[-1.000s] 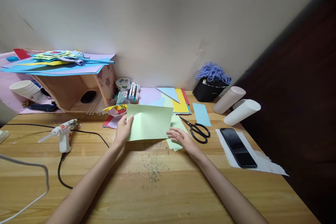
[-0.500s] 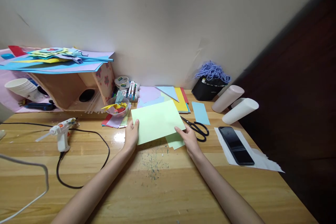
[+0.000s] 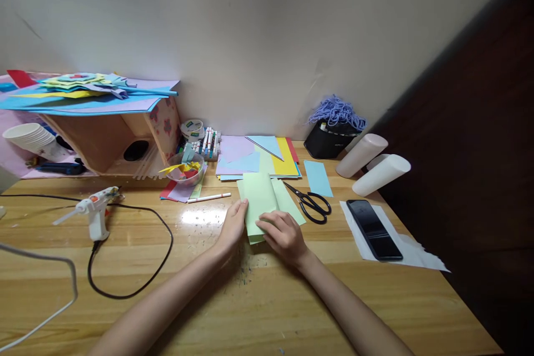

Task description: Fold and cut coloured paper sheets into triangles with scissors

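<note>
A light green sheet of paper [image 3: 259,194] is bent over on itself, low above the table. My left hand [image 3: 234,225] grips its left edge, thumb on top. The fingers of my right hand [image 3: 285,235] curl over the sheet's lower right part, against the folded side. Another light green piece of paper [image 3: 289,201] lies beneath and to the right. Black-handled scissors [image 3: 311,202] rest just right of that, blades pointing at the green paper. A white marker [image 3: 209,198] lies left of the sheet.
Coloured paper sheets [image 3: 233,150] are stacked by the wall. A glue gun [image 3: 98,214] with its black cord stands at left. A bowl of scraps [image 3: 186,169] sits near a box [image 3: 162,128]. To the right are a phone [image 3: 374,230], white rolls [image 3: 381,174] and a blue paper strip [image 3: 317,178].
The green sheet was flat and held up by both sides; now it is folded over and lower. My right hand has moved left onto it. The marker and lower green piece show more.
</note>
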`<state>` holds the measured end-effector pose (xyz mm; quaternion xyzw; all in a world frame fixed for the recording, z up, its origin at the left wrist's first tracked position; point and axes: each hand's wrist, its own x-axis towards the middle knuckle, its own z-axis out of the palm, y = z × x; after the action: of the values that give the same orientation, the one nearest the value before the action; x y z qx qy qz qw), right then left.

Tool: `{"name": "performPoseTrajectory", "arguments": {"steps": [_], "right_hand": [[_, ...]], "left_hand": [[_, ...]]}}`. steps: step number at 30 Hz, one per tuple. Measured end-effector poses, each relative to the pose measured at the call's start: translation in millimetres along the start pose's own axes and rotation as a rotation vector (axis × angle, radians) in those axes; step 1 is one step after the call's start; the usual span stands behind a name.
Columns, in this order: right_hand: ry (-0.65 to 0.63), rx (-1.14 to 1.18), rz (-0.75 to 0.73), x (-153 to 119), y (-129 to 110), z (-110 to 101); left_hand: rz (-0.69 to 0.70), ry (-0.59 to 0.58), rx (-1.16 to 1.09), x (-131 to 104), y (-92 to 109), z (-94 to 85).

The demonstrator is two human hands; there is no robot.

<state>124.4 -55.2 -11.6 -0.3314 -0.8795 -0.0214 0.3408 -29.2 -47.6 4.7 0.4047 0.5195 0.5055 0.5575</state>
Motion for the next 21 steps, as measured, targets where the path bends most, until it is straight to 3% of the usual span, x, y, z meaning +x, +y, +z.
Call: {"name": "performPoseTrajectory", "arguments": {"steps": [7,15,18,21], "right_hand": [[0.033,0.012,-0.246,-1,4,3],[-0.030,0.083,-0.265,-1,2,0],[0.038,0.253,-0.032,7,-3,-8],[0.252,0.412,0.474,22,-1,-18]], "left_hand": [[0.028,0.020,0.007,0,-3,-4.8],[0.027,0.004,0.025,0,0,-3.4],[0.066,-0.003,0.049,-2,7,-3.0],[0.085,-0.032,0.060,-3,17,-2.8]]}}
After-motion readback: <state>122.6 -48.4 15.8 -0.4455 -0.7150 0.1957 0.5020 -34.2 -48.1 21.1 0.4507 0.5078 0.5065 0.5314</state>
